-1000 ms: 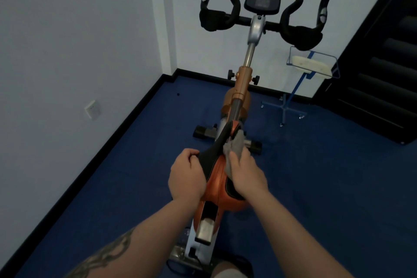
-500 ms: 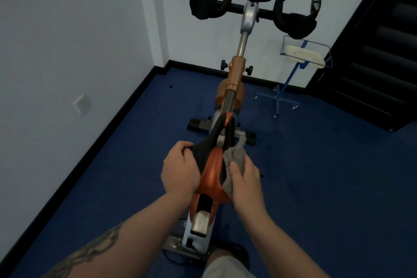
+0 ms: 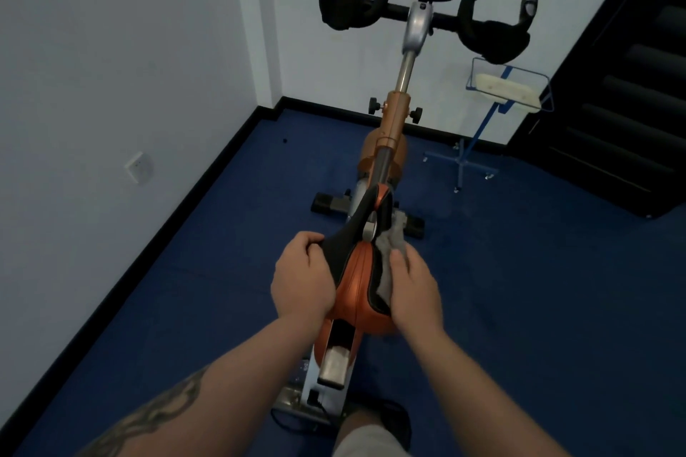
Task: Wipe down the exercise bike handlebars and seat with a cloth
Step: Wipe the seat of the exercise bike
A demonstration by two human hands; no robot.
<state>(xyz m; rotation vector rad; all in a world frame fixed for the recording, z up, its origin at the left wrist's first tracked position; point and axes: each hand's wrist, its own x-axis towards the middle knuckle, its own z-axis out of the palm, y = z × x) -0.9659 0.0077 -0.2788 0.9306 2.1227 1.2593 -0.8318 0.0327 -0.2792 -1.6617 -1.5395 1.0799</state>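
2 hands meet at the orange-and-black seat in the lower centre of the frame: the left hand curls its fingers over the seat's left edge. The right hand presses a grey cloth against the seat's right side, thumb clamped on it, while the black handlebars stand at the top of the frame.

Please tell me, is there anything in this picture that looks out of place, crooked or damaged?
Yes: the seat is tipped hard onto its side, black top facing left, orange underside up. The left hand grips its left edge while the right hand presses the grey cloth against its right side. No damage or spill shows.
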